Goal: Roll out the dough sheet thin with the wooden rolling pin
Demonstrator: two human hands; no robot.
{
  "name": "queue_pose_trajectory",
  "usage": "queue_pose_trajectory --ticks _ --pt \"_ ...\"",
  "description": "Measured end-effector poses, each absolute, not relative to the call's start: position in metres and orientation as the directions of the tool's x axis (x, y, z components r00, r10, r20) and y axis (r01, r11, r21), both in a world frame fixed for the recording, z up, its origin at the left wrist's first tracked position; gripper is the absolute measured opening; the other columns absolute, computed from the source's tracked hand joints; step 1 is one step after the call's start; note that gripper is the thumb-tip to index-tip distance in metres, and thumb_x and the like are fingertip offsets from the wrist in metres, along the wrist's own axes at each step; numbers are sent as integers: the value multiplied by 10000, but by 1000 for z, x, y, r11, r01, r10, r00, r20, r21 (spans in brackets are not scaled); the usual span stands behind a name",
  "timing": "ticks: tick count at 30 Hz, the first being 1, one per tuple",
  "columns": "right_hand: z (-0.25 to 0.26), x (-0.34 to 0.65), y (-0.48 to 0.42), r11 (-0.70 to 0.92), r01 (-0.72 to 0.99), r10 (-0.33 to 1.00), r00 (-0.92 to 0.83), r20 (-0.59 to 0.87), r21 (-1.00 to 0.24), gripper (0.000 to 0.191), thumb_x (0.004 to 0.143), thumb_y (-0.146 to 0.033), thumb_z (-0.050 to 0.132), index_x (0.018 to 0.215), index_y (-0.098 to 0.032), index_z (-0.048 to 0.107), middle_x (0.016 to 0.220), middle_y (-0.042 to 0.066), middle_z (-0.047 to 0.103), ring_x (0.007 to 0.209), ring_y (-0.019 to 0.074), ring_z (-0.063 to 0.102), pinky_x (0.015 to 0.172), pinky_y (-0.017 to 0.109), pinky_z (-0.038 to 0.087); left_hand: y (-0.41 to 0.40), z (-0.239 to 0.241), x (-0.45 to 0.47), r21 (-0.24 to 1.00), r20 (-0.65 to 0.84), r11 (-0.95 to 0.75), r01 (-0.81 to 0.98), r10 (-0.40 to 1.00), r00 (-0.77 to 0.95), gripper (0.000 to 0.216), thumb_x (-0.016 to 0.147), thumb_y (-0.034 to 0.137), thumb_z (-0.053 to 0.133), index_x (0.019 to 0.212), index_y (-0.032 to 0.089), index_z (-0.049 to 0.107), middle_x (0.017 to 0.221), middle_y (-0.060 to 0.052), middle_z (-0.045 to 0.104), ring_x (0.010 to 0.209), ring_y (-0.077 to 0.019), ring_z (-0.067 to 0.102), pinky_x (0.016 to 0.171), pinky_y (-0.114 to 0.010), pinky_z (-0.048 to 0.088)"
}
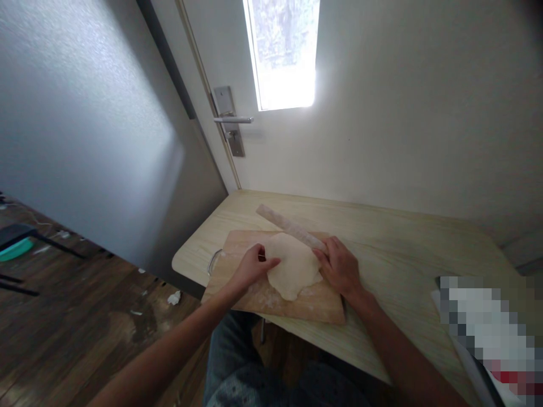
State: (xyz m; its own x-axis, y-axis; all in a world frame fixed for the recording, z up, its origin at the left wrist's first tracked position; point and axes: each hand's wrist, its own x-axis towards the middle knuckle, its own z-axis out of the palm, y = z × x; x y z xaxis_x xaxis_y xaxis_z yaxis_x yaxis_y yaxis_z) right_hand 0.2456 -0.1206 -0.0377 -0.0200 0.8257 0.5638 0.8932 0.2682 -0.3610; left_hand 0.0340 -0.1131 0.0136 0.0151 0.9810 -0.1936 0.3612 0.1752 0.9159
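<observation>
A flattened sheet of dough (292,268) with an uneven outline lies on a wooden cutting board (241,240), which is dusted with flour. At the dough's left edge is my left hand (254,264), its fingers curled and its thumb over the sheet, pinching the rim. My right hand (340,263) is closed around the near end of a floury wooden rolling pin (284,222). The pin slants up and to the left, across the far edge of the dough and past the board. My right fingertips are beside the dough's right edge.
The board rests on a pale wooden table (394,260), and a metal handle (212,263) sticks out at its left. A door with a lever handle (233,120) stands behind. Blurred-out items (487,333) lie at right. Scraps of paper (173,298) litter the floor.
</observation>
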Motion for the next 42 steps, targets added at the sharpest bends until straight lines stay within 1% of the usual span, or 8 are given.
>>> queue_pose_trajectory --ticks 6,9,14,18,22,26,30,42 --pt "-38 246 -122 270 852 812 49 582 -448 310 894 -456 322 861 -199 492 811 56 564 742 192 541 620 297 404 -103 27 47 975 -165 164 151 986 -10 279 627 128 654 834 178 474 643 13 607 578 -150 582 531 -241 438" --pt "-38 246 -123 280 811 792 107 601 -514 269 896 -433 334 884 -207 480 825 50 555 745 180 533 636 288 407 -99 55 38 978 11 -5 206 1000 -28 365 648 152 662 975 178 502 564 37 594 518 -139 561 482 -209 403" --pt "-38 246 -122 259 750 766 225 602 -609 255 882 -452 346 851 -225 458 762 23 532 658 162 494 598 280 391 -122 72 29 813 374 -373 448 923 91 442 707 164 645 1136 228 561 938 -37 691 956 -202 608 856 -278 437" --pt "-39 246 -121 225 742 783 248 570 -632 275 872 -469 348 830 -220 456 736 22 519 641 163 478 588 281 376 -148 35 34 660 181 -498 562 832 525 422 798 89 460 1203 178 535 1249 -120 557 1181 -242 491 996 -359 360" --pt "-38 246 -121 233 744 783 238 574 -626 272 873 -461 353 817 -215 455 727 22 514 638 162 475 585 278 367 -157 7 24 489 38 -643 589 691 722 444 875 222 424 1309 127 415 1390 -156 383 1316 -241 304 1067 -397 265" --pt "-39 246 -121 236 751 781 231 580 -617 278 870 -468 351 805 -218 455 719 22 516 634 161 475 577 279 365 -151 3 0 343 7 -664 664 709 705 600 879 445 402 1404 202 240 1485 -121 169 1374 -263 89 1096 -494 103" --pt "-38 247 -121 223 765 801 210 561 -605 281 870 -467 352 804 -218 464 734 22 529 633 155 481 575 277 366 -145 -7 -12 271 -24 -625 733 756 654 619 879 496 357 1420 256 178 1508 -95 41 1371 -286 -45 1090 -514 90" --pt "-35 262 -116 171 820 813 196 548 -547 316 865 -491 359 784 -214 486 744 27 541 647 157 489 584 278 366 -147 -17 20 261 19 -553 791 822 569 587 891 449 357 1413 221 213 1501 -164 41 1354 -367 -23 1055 -558 179"
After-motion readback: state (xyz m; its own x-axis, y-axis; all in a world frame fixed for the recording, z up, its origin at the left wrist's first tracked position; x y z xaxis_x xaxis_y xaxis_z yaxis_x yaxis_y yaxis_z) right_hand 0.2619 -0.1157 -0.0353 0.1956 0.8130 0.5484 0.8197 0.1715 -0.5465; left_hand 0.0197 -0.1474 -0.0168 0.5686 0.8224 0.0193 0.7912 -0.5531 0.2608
